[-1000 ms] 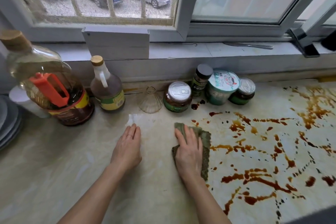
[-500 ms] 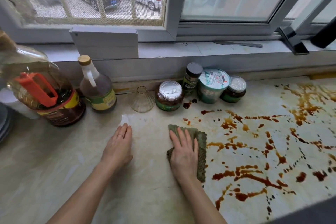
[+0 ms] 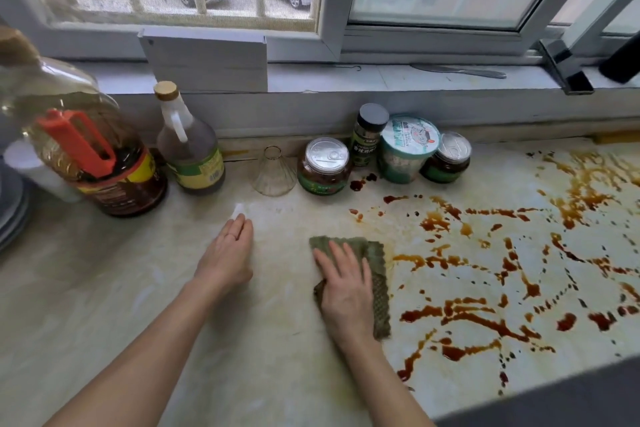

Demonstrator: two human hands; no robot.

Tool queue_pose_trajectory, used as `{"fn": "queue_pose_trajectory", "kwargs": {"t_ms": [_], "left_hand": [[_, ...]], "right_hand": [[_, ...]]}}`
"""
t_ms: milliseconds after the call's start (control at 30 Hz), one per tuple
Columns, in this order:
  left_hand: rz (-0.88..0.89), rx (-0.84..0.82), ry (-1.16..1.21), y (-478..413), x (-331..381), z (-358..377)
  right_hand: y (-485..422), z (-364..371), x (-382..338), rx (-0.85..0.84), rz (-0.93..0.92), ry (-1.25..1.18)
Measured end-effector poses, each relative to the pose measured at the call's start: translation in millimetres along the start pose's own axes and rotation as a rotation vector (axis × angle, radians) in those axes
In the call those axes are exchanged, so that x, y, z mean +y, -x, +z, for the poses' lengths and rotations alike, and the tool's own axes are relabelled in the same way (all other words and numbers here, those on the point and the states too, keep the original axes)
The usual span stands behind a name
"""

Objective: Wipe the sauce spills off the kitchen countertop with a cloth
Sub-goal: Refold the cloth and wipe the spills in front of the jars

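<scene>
A green textured cloth (image 3: 378, 274) lies flat on the pale marble countertop (image 3: 138, 288). My right hand (image 3: 343, 291) presses down on it with straight fingers, covering its left half. Brown sauce spills (image 3: 485, 319) spread in streaks and drops over the counter to the right of the cloth, reaching the right edge of view. A faint yellowish smear lies just right of the cloth. My left hand (image 3: 228, 253) rests flat on the counter, to the left of the cloth, holding nothing.
Along the back wall stand a big oil jug (image 3: 90, 156), a brown bottle (image 3: 188, 146), a glass funnel (image 3: 273, 170), two jars (image 3: 323, 166), a spice bottle (image 3: 369, 135) and a tub (image 3: 405, 149). Plates (image 3: 10, 211) sit far left. A knife (image 3: 460, 70) lies on the sill.
My right hand and the cloth have slid a little toward me and down the counter, leaving a faint smear behind. The left hand has stayed in place. The camera has shifted slightly.
</scene>
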State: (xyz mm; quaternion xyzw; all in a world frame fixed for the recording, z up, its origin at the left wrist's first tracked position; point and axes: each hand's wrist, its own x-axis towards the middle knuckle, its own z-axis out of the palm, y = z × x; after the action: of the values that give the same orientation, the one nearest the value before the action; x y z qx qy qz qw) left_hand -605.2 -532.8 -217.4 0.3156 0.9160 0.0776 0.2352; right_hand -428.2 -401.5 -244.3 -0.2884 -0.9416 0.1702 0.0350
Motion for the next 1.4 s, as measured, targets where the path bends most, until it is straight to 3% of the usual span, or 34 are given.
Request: {"fn": "queue_pose_trajectory", "kwargs": {"t_ms": [200, 333, 467, 567, 733, 867, 1000, 1133, 1300, 1400], "left_hand": [[0.036, 0.012, 0.004, -1.3, 13.8, -1.1], [0.018, 0.024, -0.014, -10.0, 16.4, -8.6], [0.016, 0.077, -0.014, -12.7, 11.3, -12.5], [0.066, 0.153, 0.019, -1.2, 17.2, -3.5], [0.161, 0.189, 0.067, 35.1, 21.0, 21.9], [0.173, 0.175, 0.088, 49.0, 32.2, 34.0], [0.153, 0.186, 0.097, 60.7, 39.1, 41.6], [0.12, 0.216, 0.104, 72.4, 51.3, 50.1], [0.065, 0.24, 0.111, 88.9, 65.5, 60.9], [0.024, 0.247, 0.1, 96.0, 71.9, 66.6]], "right_hand": [[3.8, -9.5, 0.6, 0.169, 0.255, -0.137], [32.4, 10.6, -41.4, 0.1, 0.039, -0.189], [30.7, 1.7, -10.2, 0.014, -0.18, -0.127], [18.3, -13.1, 25.1, 0.049, -0.032, -0.095], [24.3, -1.3, -9.9, 0.126, 0.166, -0.147], [58.8, 17.3, -43.3, 0.043, -0.053, -0.152], [66.8, 7.3, -13.1, -0.051, -0.276, -0.117], [56.9, -12.2, 36.3, -0.029, -0.189, -0.1], [61.4, -10.4, 23.9, -0.019, -0.124, -0.179], [86.1, -2.8, 19.7, -0.039, -0.276, -0.159]]}}
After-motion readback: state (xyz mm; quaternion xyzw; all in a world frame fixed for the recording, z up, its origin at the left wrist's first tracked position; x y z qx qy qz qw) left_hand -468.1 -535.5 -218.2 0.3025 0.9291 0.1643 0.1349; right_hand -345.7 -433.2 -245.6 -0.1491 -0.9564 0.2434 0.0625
